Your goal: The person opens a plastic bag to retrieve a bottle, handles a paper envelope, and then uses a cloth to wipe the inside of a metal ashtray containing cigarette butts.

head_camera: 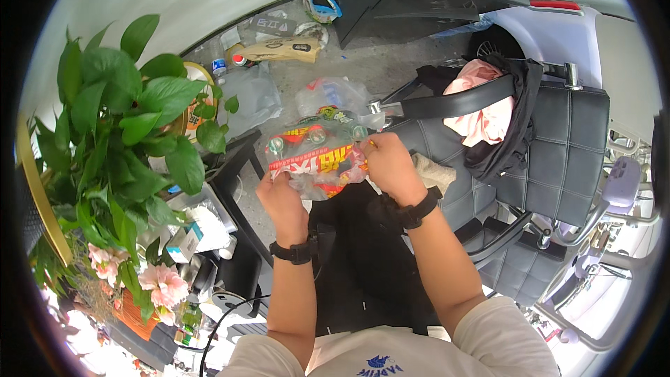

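A crumpled clear plastic packaging bag [319, 162] with red, yellow and green print is stretched out in front of my body. My left hand [282, 204] pinches its lower left edge. At the opposite side, my right hand [391, 165] grips the bunched plastic. The edge towards me looks ragged. I cannot tell whether anything is inside. Just beyond it, another clear plastic bag [332, 94] lies on the grey floor [290, 76]. A beige cloth [434, 173] rests on the black chair seat close to my right wrist.
To the right stands a black padded chair [544, 162] with pink fabric [479, 99] over its armrest. A large leafy plant [125, 110] fills the left side. Beyond are a brown paper bag [285, 50], a plastic bottle [219, 65] and a blue-edged bag [320, 2].
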A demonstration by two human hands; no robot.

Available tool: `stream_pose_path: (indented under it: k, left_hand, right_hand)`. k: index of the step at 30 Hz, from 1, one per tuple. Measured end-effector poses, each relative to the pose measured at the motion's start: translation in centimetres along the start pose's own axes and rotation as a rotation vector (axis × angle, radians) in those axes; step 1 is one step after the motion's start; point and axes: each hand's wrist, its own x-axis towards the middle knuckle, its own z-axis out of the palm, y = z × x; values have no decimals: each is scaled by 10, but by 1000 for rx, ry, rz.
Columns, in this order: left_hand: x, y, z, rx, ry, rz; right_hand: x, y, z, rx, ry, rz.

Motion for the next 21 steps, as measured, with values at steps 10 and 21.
stream_pose_path:
  k: [10, 21]
  left_hand:
    - [36, 21, 116, -29, -166, -40]
    - [144, -109, 235, 327, -337, 320]
  right_hand:
    - [82, -8, -94, 52, 23, 44]
    - [242, 85, -183, -850, -254, -514]
